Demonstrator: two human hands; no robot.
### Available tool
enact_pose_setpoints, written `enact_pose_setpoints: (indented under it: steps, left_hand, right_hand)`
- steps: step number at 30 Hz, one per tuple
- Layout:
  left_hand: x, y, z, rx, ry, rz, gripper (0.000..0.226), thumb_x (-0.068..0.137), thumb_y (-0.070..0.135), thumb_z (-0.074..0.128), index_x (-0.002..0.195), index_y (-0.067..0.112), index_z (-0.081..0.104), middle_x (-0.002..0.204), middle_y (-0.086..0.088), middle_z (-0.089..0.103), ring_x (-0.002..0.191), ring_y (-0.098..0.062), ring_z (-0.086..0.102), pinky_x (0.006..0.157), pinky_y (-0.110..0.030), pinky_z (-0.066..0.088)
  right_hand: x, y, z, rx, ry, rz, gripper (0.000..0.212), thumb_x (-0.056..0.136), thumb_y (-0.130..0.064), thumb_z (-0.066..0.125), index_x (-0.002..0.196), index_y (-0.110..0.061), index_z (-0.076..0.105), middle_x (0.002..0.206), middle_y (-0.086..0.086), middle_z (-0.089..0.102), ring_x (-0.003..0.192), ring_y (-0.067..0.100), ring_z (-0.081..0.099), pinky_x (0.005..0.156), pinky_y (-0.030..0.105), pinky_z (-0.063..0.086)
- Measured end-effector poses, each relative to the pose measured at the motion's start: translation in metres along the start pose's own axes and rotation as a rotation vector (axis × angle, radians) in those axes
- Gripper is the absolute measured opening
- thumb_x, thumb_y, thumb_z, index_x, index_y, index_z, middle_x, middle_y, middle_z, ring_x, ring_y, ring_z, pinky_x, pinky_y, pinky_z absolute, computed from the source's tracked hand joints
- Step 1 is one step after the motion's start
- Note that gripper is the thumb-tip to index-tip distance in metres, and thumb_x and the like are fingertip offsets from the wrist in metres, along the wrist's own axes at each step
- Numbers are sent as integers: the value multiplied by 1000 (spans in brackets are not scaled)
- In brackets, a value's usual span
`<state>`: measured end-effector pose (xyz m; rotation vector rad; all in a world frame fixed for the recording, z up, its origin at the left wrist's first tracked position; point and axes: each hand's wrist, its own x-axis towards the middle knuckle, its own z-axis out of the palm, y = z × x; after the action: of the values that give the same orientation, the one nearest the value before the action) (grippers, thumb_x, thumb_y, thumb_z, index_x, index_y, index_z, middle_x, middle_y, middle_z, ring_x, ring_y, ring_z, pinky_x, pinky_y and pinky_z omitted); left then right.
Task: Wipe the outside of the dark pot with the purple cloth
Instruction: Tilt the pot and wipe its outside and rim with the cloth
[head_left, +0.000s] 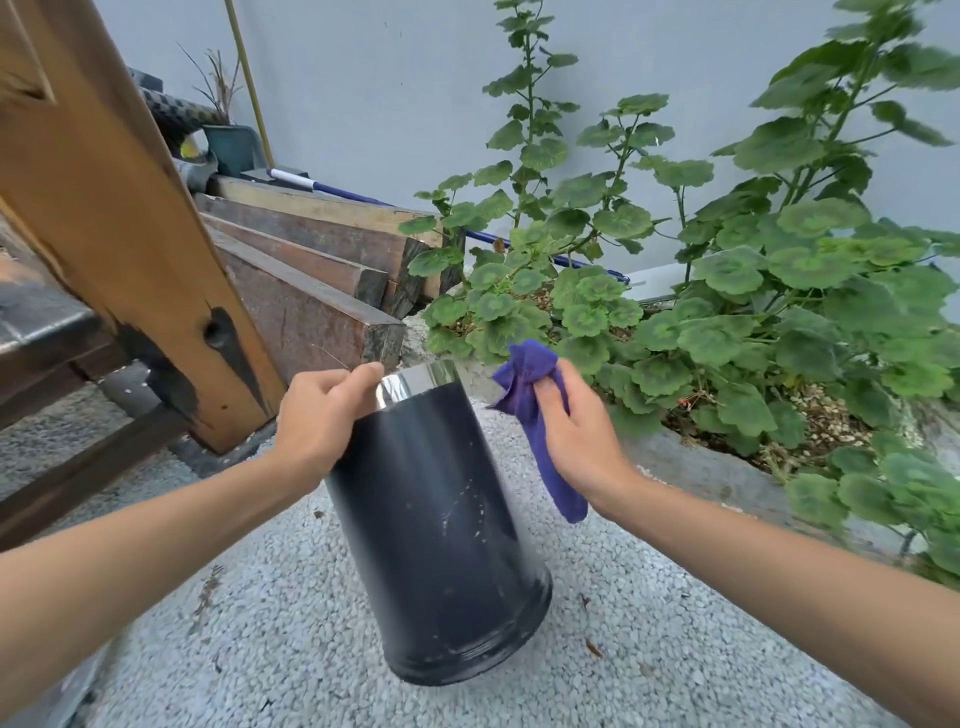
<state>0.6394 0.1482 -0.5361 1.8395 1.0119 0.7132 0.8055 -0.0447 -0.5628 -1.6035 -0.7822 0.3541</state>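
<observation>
- Two bare hands are seen in the middle of the shot, with the dark pot (441, 525) held up between them over the pale gravel ground (260, 649).
- That pot is tilted, its shiny rim pointed far and a bit left, its wider base hung nearer and lower, toward the right.
- The left hand (317, 415) is closed on the rim at the pot's far left edge, fingers curled over the top, so the pot is carried by that hand alone.
- The purple cloth (535, 415) is bunched up and gripped in the right hand (576, 436); one end is poked out above the fingers, the other is left dangling below the palm.
- Cloth and right hand are kept just beside the pot's upper right side; actual contact can't be made out, looks like a small gap.
- A few pale scuffs and specks are visible on the pot's near side.
- Leafy green plants (727, 291) are packed in on the far right, and stacked wooden planks (311, 260) are leaned on the far left.
</observation>
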Motion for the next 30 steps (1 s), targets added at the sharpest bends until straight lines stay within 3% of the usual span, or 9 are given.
enact_pose_setpoints:
  steps: [3, 6, 10, 12, 14, 18, 21, 26, 30]
  left_hand:
    - [6, -7, -5, 148, -61, 123, 66, 86, 63, 50, 68, 1, 60, 74, -21, 64, 74, -30, 63, 82, -38, 48]
    - [3, 9, -2, 314, -62, 358, 51, 92, 44, 40, 67, 1, 49, 69, -22, 55, 66, -25, 53, 68, -38, 44]
    - [4, 18, 10, 392, -104, 478, 35, 92, 36, 35, 73, 11, 48, 70, -6, 55, 75, -30, 55, 77, -50, 48]
    - [9, 25, 11, 368, -186, 500, 44, 94, 49, 30, 88, 17, 58, 86, 1, 64, 87, -25, 58, 86, -49, 47]
    - [14, 38, 14, 327, -284, 487, 58, 96, 57, 23, 118, 23, 64, 117, 3, 68, 111, -19, 60, 100, -44, 44]
    - [22, 49, 26, 774, -364, 522, 87, 82, 74, 0, 150, 36, 38, 154, 10, 44, 141, -14, 42, 112, -41, 34]
    - [28, 41, 27, 874, -302, 489, 93, 77, 77, -6, 154, 37, 28, 161, 11, 33, 144, -16, 39, 111, -39, 35]
    - [30, 26, 16, 893, -204, 522, 89, 85, 73, -9, 137, 28, 48, 140, 1, 58, 131, -23, 53, 100, -43, 44]
    - [30, 10, 7, 896, -179, 536, 88, 87, 69, -7, 144, 26, 45, 142, 3, 54, 133, -19, 49, 98, -45, 45]
  right_hand:
    - [-11, 4, 15, -41, -118, -30, 30, 109, -27, 42, 130, -35, 61, 116, -22, 70, 108, -5, 62, 90, 12, 44]
    - [-8, -2, 31, -91, -157, -70, 30, 108, -27, 42, 132, -36, 59, 117, -23, 67, 108, -5, 60, 91, 15, 42]
    - [0, -6, 52, -176, -191, -156, 35, 107, -30, 47, 140, -37, 57, 145, -12, 58, 140, 4, 45, 113, 26, 35]
    - [-2, -1, 60, -263, -238, -219, 42, 105, -32, 50, 146, -41, 50, 161, -2, 39, 153, 5, 22, 122, 28, 22]
    - [-4, 10, 68, -356, -291, -303, 45, 104, -39, 47, 148, -49, 42, 168, 1, 23, 157, 9, 5, 127, 42, 12]
    - [-7, 21, 83, -590, -409, -364, 44, 98, -58, 36, 136, -76, 26, 171, -13, 4, 158, 31, -5, 118, 70, 15]
    - [-13, 22, 77, -663, -488, -437, 46, 98, -55, 40, 141, -68, 34, 170, -17, -3, 156, 35, -12, 117, 72, 15]
    - [-45, 41, 46, -648, -675, -498, 45, 101, -46, 49, 144, -57, 40, 169, -19, -8, 155, 36, -20, 114, 75, 18]
    - [-61, 51, 24, -586, -728, -630, 39, 102, -32, 58, 141, -37, 57, 170, 2, 13, 158, 20, -11, 124, 61, 7]
